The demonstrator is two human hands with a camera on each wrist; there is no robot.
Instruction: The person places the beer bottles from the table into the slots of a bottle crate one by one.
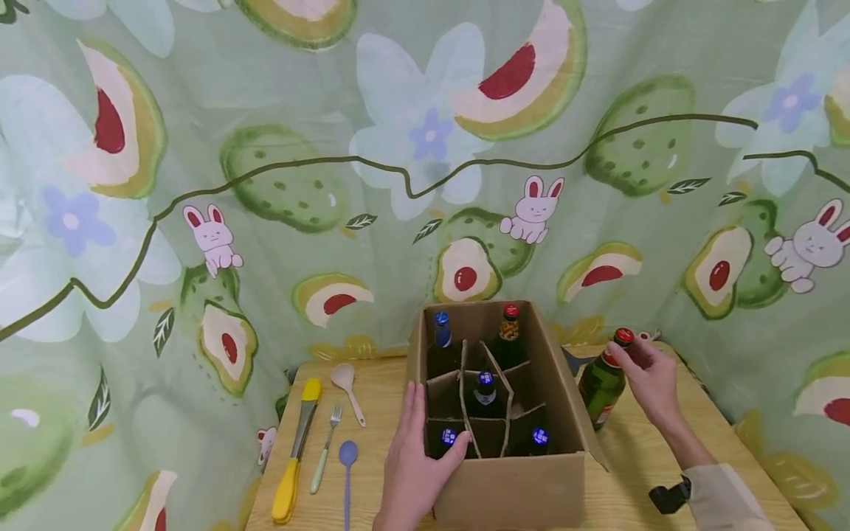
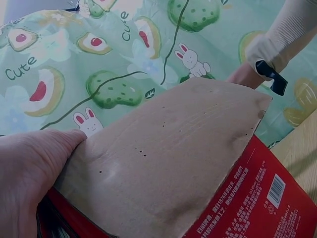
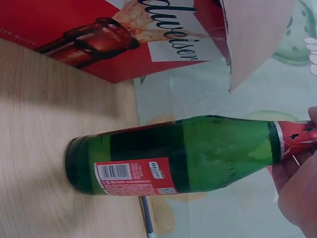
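My right hand (image 1: 654, 380) pinches the red-wrapped neck of a green glass beer bottle (image 1: 600, 391) beside the box, on its right. In the right wrist view, the red back label of this bottle (image 3: 138, 176) shows a barcode, and its base is close to the tabletop. With fingers straight along the near left corner, my left hand (image 1: 418, 468) rests on the open cardboard beer box (image 1: 508, 490), its thumb over the front rim. Dividers split the box inside, where several bottles with blue caps (image 1: 485, 379) stand, along with one red-capped bottle (image 1: 510, 332).
Left of the box lie yellow-handled tongs (image 1: 295, 450), a fork (image 1: 327, 450), a pale spoon (image 1: 348, 391) and a blue spoon (image 1: 347, 457). A dark utensil (image 1: 574, 360) lies behind the bottle. A patterned curtain (image 1: 398, 243) hangs along the back of the wooden table (image 1: 637, 472).
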